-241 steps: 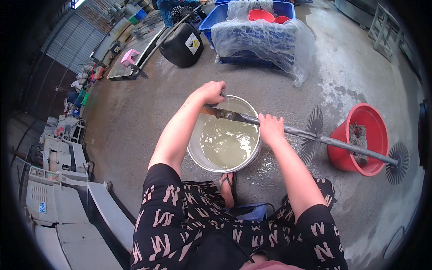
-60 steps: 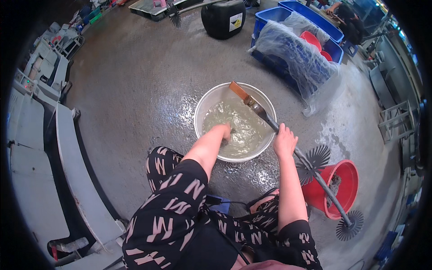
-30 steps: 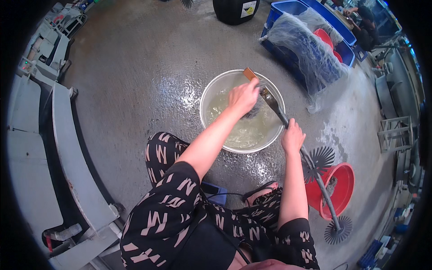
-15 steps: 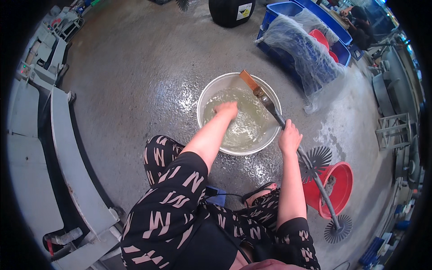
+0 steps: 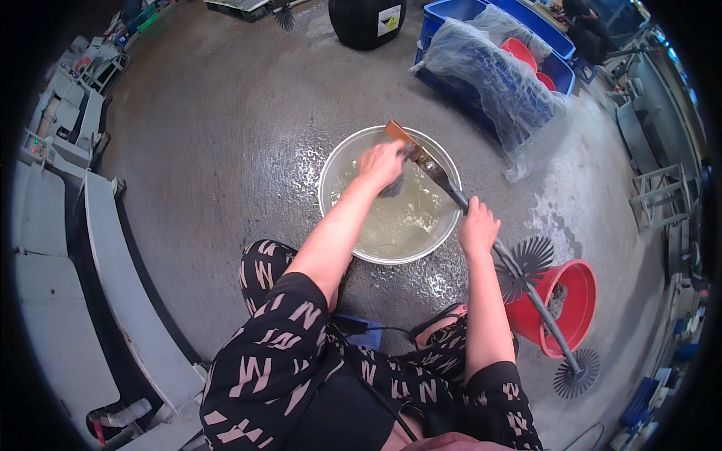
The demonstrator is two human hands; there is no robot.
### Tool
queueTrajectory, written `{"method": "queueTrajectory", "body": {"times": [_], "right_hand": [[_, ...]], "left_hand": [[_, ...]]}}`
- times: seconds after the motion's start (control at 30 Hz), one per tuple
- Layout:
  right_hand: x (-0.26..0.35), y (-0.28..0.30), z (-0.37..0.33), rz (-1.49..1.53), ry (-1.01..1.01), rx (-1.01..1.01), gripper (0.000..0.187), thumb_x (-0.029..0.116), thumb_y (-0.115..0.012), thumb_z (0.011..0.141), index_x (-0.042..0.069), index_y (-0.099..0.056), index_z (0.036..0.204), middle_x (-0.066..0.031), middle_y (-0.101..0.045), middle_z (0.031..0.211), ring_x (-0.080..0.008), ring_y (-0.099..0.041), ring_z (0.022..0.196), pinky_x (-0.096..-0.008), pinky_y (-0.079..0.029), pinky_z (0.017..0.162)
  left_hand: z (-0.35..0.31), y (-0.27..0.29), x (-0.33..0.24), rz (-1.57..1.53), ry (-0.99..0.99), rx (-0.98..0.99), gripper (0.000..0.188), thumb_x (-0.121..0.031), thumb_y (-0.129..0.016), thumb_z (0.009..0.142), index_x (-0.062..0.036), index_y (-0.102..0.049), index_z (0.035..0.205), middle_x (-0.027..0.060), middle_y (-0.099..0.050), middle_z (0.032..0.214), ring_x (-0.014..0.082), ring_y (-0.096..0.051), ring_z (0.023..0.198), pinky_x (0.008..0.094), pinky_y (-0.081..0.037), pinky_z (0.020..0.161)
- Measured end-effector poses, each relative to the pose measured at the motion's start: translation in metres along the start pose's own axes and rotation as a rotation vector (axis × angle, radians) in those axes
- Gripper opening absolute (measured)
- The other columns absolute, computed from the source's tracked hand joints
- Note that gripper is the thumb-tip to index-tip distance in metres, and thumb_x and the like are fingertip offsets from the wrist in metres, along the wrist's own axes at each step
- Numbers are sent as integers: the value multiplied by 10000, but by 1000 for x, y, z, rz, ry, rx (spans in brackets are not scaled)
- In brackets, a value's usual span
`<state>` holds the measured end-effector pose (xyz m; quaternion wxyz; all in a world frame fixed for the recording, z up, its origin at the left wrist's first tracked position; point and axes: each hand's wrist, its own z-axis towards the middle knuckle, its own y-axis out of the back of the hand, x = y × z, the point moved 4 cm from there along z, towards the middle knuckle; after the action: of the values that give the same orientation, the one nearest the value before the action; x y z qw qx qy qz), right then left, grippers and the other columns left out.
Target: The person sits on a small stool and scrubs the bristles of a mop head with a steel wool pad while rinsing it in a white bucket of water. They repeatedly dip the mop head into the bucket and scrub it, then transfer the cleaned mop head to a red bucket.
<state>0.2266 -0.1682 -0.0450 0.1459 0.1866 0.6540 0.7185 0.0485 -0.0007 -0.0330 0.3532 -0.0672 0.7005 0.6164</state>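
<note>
We see a long dark rod [image 5: 492, 244] lying on a diagonal, its brown flat end [image 5: 400, 134] propped on the far rim of a metal basin [image 5: 331, 169] of cloudy water and its other end running back to the right, past a red bucket [image 5: 579, 301], to a black fan-shaped disc [image 5: 575, 373]. Our right hand [image 5: 476, 225] is wrapped around the rod's middle, just outside the basin. Our left hand [image 5: 382, 164] is nearer the far end, curled over something dark at the rod above the water; we cannot tell what it grips. A blue crate [image 5: 451, 30] under clear plastic stands beyond
</note>
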Motion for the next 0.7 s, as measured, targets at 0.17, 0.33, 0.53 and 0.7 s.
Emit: {"method": "queueTrajectory", "body": {"times": [0.17, 0.33, 0.53, 0.7], "right_hand": [[-1, -2, -2, -15, -38, -15, 141, 150, -400, 896, 104, -507, 976, -112, -588, 942, -307, -580, 933, -491, -387, 795], [-1, -3, -6, -12, -18, -70, 151, 156, -398, 897, 103, -513, 980, -107, -577, 932, -299, -570, 922, -488, -383, 794], [1, -1, -8, 2, -19, -58, 158, 162, -397, 898, 104, -517, 984, -102, -576, 955, -295, -564, 934, -482, -379, 794], [-1, -4, -4, 13, -14, -77, 159, 166, -399, 897, 106, -519, 982, -99, -576, 963, -292, -560, 942, -476, -378, 794]], "left_hand": [[-27, 10, -1, -145, -41, -202, 154, -219, -578, 845, -158, -643, 970, 97, -665, 959, 302, -631, 921, 434, -489, 766], [-33, -24, -17, -45, -200, -246, 147, -206, -616, 801, -163, -648, 938, 82, -669, 906, 289, -644, 844, 426, -506, 707], [-40, -14, -30, -23, -257, -435, 103, -166, -651, 751, -161, -649, 854, 38, -637, 770, 262, -644, 747, 396, -508, 643], [-34, -34, -16, 53, -365, -449, 101, -159, -671, 724, -176, -660, 823, 26, -620, 735, 244, -639, 714, 379, -502, 618]]}}
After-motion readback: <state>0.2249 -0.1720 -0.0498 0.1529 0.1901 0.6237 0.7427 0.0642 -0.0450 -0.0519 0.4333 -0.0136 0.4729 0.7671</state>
